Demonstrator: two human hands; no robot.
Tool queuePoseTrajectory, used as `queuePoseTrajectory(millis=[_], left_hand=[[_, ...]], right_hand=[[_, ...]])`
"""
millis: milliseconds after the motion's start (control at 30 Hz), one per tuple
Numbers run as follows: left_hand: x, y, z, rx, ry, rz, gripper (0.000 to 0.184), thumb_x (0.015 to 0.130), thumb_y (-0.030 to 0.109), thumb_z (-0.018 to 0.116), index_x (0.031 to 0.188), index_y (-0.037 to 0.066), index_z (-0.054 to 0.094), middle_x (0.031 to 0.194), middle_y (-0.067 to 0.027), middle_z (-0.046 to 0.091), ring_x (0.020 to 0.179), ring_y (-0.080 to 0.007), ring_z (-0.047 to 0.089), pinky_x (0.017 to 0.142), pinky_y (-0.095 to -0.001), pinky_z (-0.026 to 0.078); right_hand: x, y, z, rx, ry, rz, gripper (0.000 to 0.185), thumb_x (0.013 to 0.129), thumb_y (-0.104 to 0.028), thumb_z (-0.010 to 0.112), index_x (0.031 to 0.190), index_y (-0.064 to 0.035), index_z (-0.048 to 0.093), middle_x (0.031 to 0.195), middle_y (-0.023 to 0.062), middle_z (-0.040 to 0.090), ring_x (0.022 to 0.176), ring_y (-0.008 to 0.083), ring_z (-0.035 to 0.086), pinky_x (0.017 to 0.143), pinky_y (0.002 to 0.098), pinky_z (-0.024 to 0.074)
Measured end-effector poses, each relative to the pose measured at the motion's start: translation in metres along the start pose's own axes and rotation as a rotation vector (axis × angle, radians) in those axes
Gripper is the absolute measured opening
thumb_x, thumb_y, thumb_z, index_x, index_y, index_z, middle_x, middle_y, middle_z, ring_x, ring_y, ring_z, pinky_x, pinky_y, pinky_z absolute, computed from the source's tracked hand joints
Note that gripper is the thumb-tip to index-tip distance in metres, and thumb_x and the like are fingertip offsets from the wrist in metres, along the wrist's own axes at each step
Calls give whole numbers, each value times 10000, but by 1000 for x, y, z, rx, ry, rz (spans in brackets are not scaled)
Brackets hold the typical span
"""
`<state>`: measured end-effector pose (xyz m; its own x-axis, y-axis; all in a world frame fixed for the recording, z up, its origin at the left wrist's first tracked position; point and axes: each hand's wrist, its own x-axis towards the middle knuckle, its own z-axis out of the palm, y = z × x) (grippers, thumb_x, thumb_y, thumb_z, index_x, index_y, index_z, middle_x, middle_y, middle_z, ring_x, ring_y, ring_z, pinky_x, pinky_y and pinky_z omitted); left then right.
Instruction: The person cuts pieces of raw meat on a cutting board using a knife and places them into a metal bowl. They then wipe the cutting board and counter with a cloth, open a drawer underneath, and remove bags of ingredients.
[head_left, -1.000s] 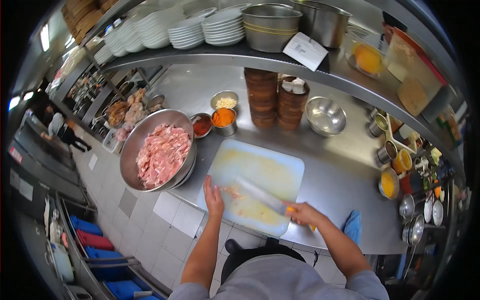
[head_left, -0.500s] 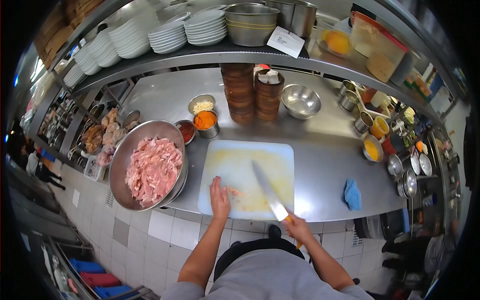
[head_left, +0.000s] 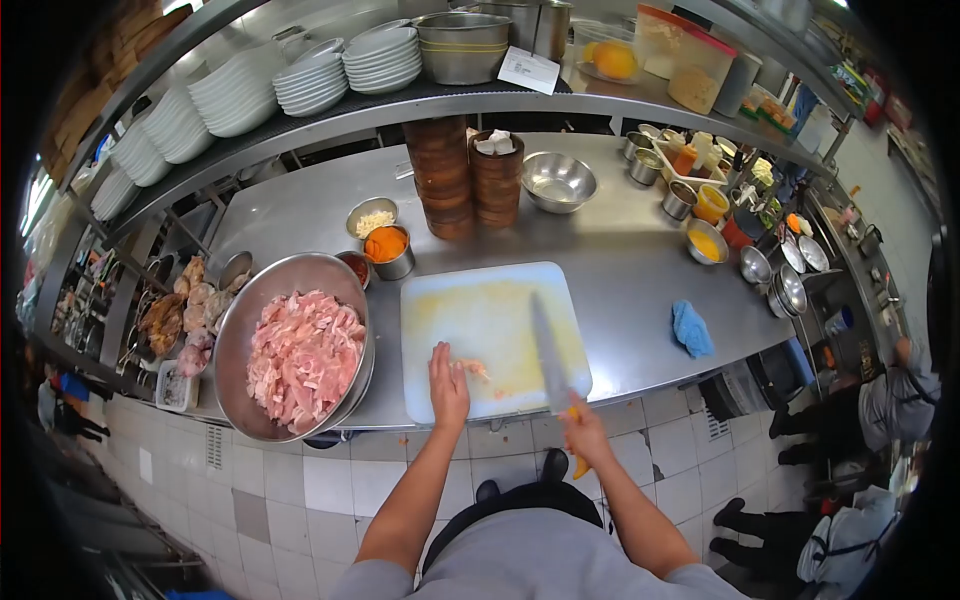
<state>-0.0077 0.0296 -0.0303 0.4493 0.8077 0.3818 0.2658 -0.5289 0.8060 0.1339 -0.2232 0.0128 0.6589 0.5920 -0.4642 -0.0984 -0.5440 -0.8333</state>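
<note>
While right hand (head_left: 587, 438) grips knife (head_left: 548, 352) (blade pointing away) | scraps (head_left: 476, 369) just right of straight-fingered left hand (head_left: 449, 388) | left nearer

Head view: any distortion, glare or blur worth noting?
Head view: wide-angle distortion bows the grey metal shelf, and the corners go black; head view: pale glare on the grey steel worktop; head view: the yellow-handled steel knife looks slightly soft, the raw pink meat pieces clearer.
</note>
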Motion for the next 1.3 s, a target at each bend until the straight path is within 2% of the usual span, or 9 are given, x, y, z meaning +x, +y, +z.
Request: queuePoseTrajectory(millis=[133,433,600,700,800,867,967,1200,1300], left_hand=[[-1,2,-3,-34,12,-6,454,1069,193,447,1467,-26,444,1532,-257,425,1443,-409,383,1192,-461,308],[1,-1,-3,-17,38,-18,446,1070,178,458,1466,-25,443,1524,-249,440,1434,-404,402,1180,-434,336],[-1,-2,-4,-64,50,-26,462,1067,192,464,1475,-23,438,1534,-257,425,1444,-415,385,1184,-448,332],[-1,-6,-3,-90,60,-55,478,1051,177,499,1483,-18,432,1543,-257,416,1451,-414,376,1192,-445,324],[-5,-7,-4,-76,17,-15,605,992,263,618,1499,-1,420,1571,-239,387,1485,-413,325,1225,-478,264],[-7,23,-18,248,-274,139,849,857,414,778,1516,28,409,1611,-213,332,1525,-417,239,1245,-547,181],[-7,31,-21,312,-419,198,1061,710,525,869,1536,58,393,1644,-186,277,1549,-422,157,1242,-607,116],[-3,27,-27,413,-484,225,1149,644,540,900,1551,74,370,1662,-180,239,1558,-422,119,1241,-607,103],[-5,26,-30,428,-511,229,1118,678,525,887,1555,72,364,1661,-180,240,1554,-425,132,1240,-603,123]], right_hand=[[-18,-22,40,-110,-216,21,611,1019,-272,636,1580,-287,395,689,22,572,501,104,545,449,270,485],[20,20,-3,148,13,-2,576,1024,-262,632,1563,-257,430,760,22,602,505,100,532,441,262,474],[-1,2,54,-38,-236,-80,598,1017,-284,635,1572,-298,411,697,19,568,487,114,513,441,316,479],[9,5,12,-16,-237,21,634,1027,-274,630,1595,-319,353,707,14,572,487,103,533,439,272,484],[18,27,-29,92,-93,-16,629,1036,-267,615,1601,-312,341,701,13,559,483,104,526,430,277,478],[17,34,-41,207,36,27,625,1044,-248,596,1605,-313,328,694,15,557,480,106,521,425,277,472],[-3,31,-13,152,20,9,619,1038,-243,604,1599,-299,349,685,11,556,492,104,531,429,281,470],[-9,-3,22,-58,-267,-45,629,1022,-241,619,1594,-302,365,818,19,639,554,101,564,477,276,494],[7,21,-3,182,-122,-46,626,1030,-261,615,1599,-284,355,754,16,584,508,95,533,446,263,478]])
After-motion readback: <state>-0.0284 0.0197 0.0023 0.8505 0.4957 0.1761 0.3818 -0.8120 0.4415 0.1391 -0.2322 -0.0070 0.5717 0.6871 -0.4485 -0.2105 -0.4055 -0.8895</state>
